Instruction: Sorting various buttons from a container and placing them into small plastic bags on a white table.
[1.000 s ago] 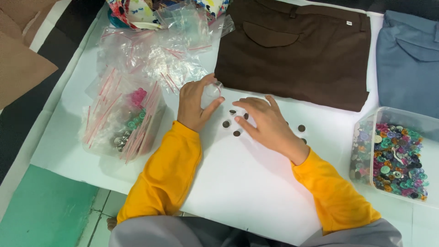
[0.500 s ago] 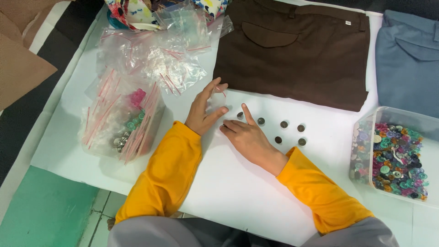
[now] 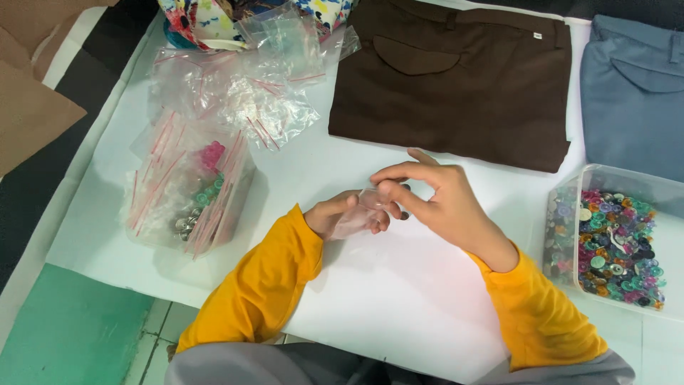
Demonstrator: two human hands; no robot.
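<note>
Just below the brown trousers (image 3: 456, 78), your left hand (image 3: 335, 214) grips a small clear bag (image 3: 360, 214); your right hand (image 3: 434, 203) pinches its mouth, possibly holding a button. Tilt it and buttons could spill.

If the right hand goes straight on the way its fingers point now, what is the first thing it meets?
The right hand points left, and its fingertips are already at the small clear bag held by the left hand. So it would meet that bag first, then probably the left hand's fingers behind it, though depth is hard to judge.
</note>
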